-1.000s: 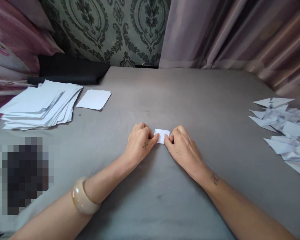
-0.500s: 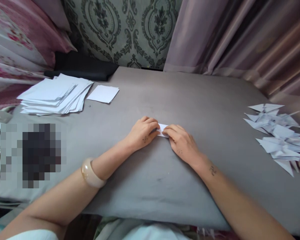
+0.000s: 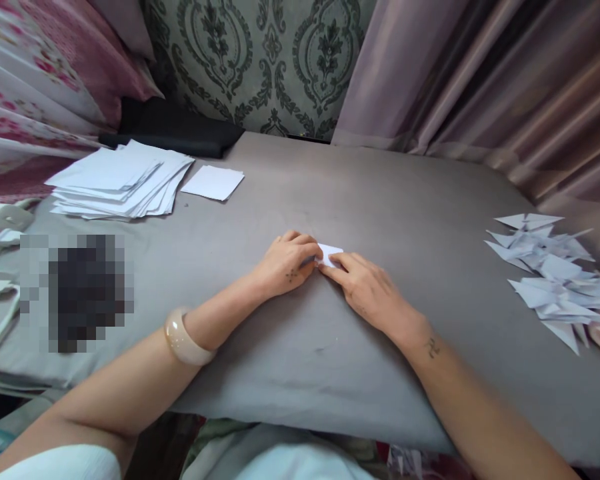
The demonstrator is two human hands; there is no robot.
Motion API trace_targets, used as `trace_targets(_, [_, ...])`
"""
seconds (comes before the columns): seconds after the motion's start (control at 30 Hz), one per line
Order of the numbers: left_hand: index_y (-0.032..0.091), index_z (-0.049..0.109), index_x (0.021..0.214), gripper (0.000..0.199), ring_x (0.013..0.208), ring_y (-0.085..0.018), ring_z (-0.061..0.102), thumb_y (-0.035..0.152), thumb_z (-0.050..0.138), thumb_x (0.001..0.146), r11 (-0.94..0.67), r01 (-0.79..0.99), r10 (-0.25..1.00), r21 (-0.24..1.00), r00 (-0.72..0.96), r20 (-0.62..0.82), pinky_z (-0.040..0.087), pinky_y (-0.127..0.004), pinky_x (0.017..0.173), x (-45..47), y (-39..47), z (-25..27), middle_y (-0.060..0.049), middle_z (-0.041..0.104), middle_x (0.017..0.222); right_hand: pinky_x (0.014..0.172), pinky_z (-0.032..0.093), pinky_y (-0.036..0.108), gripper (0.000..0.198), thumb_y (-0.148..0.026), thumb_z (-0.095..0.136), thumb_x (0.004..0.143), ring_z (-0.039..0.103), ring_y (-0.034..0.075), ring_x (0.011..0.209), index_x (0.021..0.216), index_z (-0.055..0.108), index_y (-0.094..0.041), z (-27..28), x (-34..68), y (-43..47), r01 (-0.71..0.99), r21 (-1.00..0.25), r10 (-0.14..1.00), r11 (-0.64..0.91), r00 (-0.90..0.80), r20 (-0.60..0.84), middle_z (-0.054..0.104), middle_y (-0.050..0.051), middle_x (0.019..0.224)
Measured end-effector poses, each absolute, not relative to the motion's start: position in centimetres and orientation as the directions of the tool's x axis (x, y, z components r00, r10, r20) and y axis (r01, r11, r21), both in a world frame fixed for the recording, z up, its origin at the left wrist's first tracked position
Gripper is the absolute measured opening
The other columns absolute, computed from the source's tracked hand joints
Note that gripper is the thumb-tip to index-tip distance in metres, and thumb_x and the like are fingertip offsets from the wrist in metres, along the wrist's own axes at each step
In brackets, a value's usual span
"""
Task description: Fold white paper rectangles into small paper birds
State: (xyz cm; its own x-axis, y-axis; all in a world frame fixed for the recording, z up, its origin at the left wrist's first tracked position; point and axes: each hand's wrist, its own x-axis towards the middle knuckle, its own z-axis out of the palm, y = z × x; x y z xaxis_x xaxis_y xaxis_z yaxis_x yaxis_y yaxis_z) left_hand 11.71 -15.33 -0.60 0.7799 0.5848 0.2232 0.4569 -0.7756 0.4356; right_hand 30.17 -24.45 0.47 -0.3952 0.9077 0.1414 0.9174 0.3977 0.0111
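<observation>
A small folded piece of white paper (image 3: 330,253) lies on the grey cloth in front of me, between my two hands. My left hand (image 3: 291,263) has its fingers curled and pinches the paper's left side; its fingertips partly hide that edge. My right hand (image 3: 367,283) rests on the paper's right and near side, thumb by the near edge and fingers on top. The paper's folds are too small to make out fully. Folded white paper cranes (image 3: 555,273) lie in a heap at the right.
On the left sit a stack of white paper sheets (image 3: 115,183) and a smaller pile of square paper (image 3: 213,182). Behind them lies a black folded cloth (image 3: 180,127). A white power strip (image 3: 0,223) with cords is at the left edge. Curtains (image 3: 455,73) hang at the right.
My right thumb has slid left along the near edge, toward my left fingertips, and more of the paper's right side shows. The view has shifted slightly.
</observation>
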Motion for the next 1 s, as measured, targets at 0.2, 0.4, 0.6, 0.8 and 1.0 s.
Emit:
trace_targets(0.2, [0.014, 0.066, 0.099, 0.028, 0.101, -0.023, 0.056, 0.014, 0.038, 0.095, -0.903, 0.391, 0.415, 0.179, 0.9, 0.132, 0.043, -0.036, 0.081, 11.7, -16.1, 0.5, -0.011, 0.067, 0.109, 0.077, 0.052, 0.034, 0.037, -0.007, 0.042, 0.093, 0.062, 0.022, 0.097, 0.117, 0.068, -0.022, 0.9, 30.1, -24.6, 0.919, -0.059, 0.915, 0.39, -0.379, 0.14, 0.066, 0.009, 0.115])
trace_targets(0.4, [0.017, 0.067, 0.106, 0.031, 0.109, -0.023, 0.059, 0.009, 0.044, 0.088, -0.918, 0.373, 0.378, 0.133, 0.925, 0.022, 0.045, -0.037, 0.089, 10.7, -16.5, 1.7, -0.006, 0.068, 0.119, 0.082, 0.055, 0.034, 0.032, -0.006, 0.044, 0.093, 0.062, 0.022, 0.106, 0.109, 0.07, -0.016, 0.8, 31.5, -25.0, 0.901, -0.185, 0.918, 0.391, -0.367, 0.151, 0.066, 0.009, 0.122])
trace_targets(0.6, [0.018, 0.068, 0.096, 0.031, 0.111, -0.022, 0.06, 0.006, 0.045, 0.08, -0.891, 0.41, 0.418, 0.198, 0.909, -0.001, 0.051, -0.032, 0.084, 10.5, -16.9, 2.4, -0.005, 0.067, 0.123, 0.083, 0.054, 0.035, 0.03, -0.006, 0.044, 0.092, 0.063, 0.022, 0.106, 0.1, 0.072, -0.016, 1.0, 32.3, -24.9, 0.9, -0.223, 0.926, 0.375, -0.353, 0.136, 0.068, 0.008, 0.119])
trace_targets(0.8, [0.018, 0.066, 0.089, 0.019, 0.091, -0.022, 0.062, 0.026, 0.049, 0.091, -0.834, 0.499, 0.535, 0.237, 0.836, 0.121, 0.049, -0.029, 0.069, 11.6, -16.8, 1.1, -0.006, 0.07, 0.089, 0.082, 0.051, 0.035, 0.029, -0.006, 0.045, 0.088, 0.063, 0.022, 0.101, 0.091, 0.071, -0.019, 0.5, 32.2, -24.5, 0.889, -0.294, 0.93, 0.351, -0.295, 0.218, 0.07, 0.007, 0.109])
trace_targets(1.0, [0.021, 0.066, 0.109, 0.025, 0.094, -0.019, 0.057, 0.034, 0.049, 0.096, -0.878, 0.399, 0.46, 0.266, 0.857, 0.232, 0.047, -0.03, 0.079, 12.1, -15.2, -0.4, -0.008, 0.064, 0.107, 0.077, 0.051, 0.03, 0.031, -0.006, 0.045, 0.079, 0.064, 0.016, 0.085, 0.097, 0.065, -0.021, -1.1, 32.6, -23.3, 0.785, -0.6, 0.961, 0.156, 0.02, 0.276, 0.069, 0.003, 0.098])
